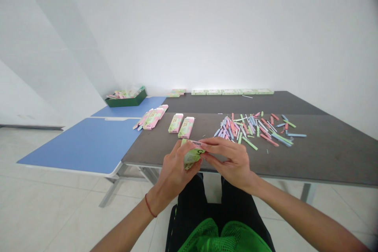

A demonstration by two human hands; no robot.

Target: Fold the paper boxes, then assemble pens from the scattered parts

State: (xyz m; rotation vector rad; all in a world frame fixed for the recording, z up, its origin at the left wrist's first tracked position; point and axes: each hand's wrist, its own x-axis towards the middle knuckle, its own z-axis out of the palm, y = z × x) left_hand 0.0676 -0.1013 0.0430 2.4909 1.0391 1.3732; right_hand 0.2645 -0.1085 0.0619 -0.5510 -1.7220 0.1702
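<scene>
You are holding a carton (191, 158) at the near edge of the dark table (304, 163): your left hand (175, 168) is gripping its body, your right hand (230, 160) is pinching its end. Pastel sticks (258, 130) are lying mid-table.

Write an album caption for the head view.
Left hand holds a printed box, right hand at its end, colourful sticks strewn on the table.

Left hand (178, 163) and right hand (228, 160) holding small box (191, 158) by near edge of dark table (325, 149); two boxes (186, 127) towards left edge, coloured sticks (252, 120) well inside right edge, box row (229, 92) along far edge
</scene>
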